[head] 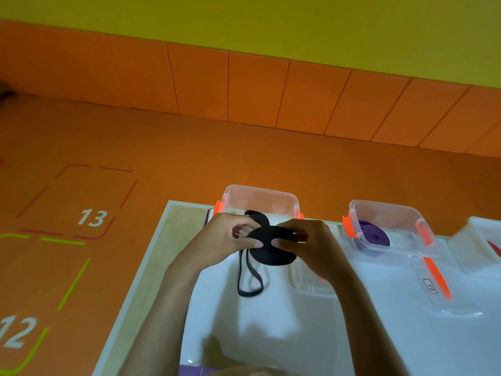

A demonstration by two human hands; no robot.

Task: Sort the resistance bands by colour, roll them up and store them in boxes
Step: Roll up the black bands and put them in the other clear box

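While you're winding this one up, the loose tail (248,280) of the black band (271,251) is dangling in a loop over the white table (271,335), closest to you, and I'd say that's the bit to watch.

Just above it both hands are clamped on the rolled part. Your left hand (230,240) is pinching the left edge with the thumb on top, and your right hand (311,240) is gripping the right side.

My take: keep the thumbs pressing the coil flat, feed the tail in under light tension, and turn the roll instead of chasing the strap, so the layers aren't slipping sideways.

Right behind your hands the open clear box (260,194) is waiting, so probably that's where it's going. Further right, the purple band (375,237) is sitting rolled in the second box (385,207).
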